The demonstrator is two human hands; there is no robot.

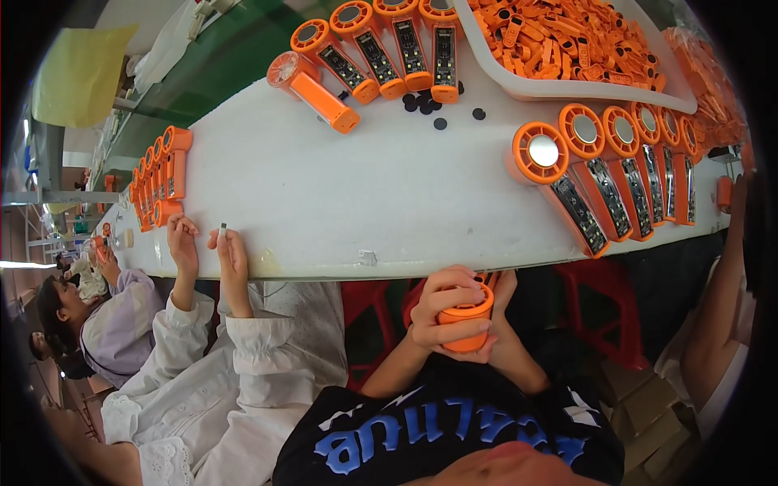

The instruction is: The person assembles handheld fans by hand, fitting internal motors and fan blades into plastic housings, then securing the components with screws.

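Just below the table's near edge, I hold an orange round-headed device with its open ring turned upward. My left hand wraps round its side, fingers curled over the head. My right hand closes on it from the other side, and its fingers are partly hidden behind the device. On the table to the right stands a row of similar orange devices, their heads showing silver discs and their handles baring circuit boards. Another such group lies at the far middle, one of them turned handle-side up.
A white bin full of small orange parts stands at the far right. Small black discs lie scattered near the far group. At the left, a co-worker's hands rest by the table edge, near more orange devices. Red stools stand below.
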